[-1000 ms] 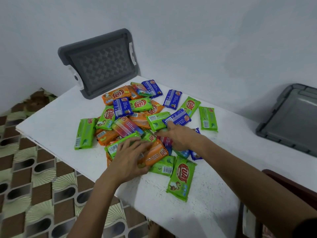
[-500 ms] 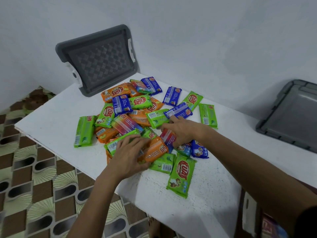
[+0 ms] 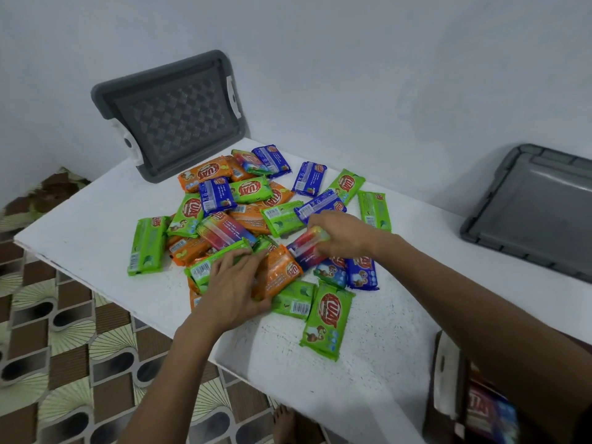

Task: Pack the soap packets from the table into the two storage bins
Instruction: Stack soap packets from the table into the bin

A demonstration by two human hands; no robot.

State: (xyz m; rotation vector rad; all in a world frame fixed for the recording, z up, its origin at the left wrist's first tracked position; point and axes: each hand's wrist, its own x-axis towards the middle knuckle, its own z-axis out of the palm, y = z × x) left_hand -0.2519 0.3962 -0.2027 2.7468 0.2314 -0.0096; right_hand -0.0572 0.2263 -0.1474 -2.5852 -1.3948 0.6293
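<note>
A heap of green, orange, blue and rainbow-coloured soap packets [image 3: 253, 219] covers the middle of the white table [image 3: 96, 219]. My left hand [image 3: 235, 285] grips an orange packet [image 3: 277, 272] at the near side of the heap, fingers also over a green one. My right hand [image 3: 339, 233] pinches a rainbow packet [image 3: 306, 246] and holds it tilted just above the heap. A green packet [image 3: 325, 320] lies nearest me. One storage bin [image 3: 474, 402] with packets inside shows at the lower right, partly hidden by my right arm.
A grey bin lid [image 3: 173, 116] leans against the wall behind the heap. A second grey lid [image 3: 538, 206] lies at the table's right end. Patterned floor [image 3: 64, 347] lies left of and below the table edge; a bare foot [image 3: 285, 424] stands beneath it.
My right hand closed on the rainbow packet and lifted it off the heap. My left hand stayed on the orange packet at the near side.
</note>
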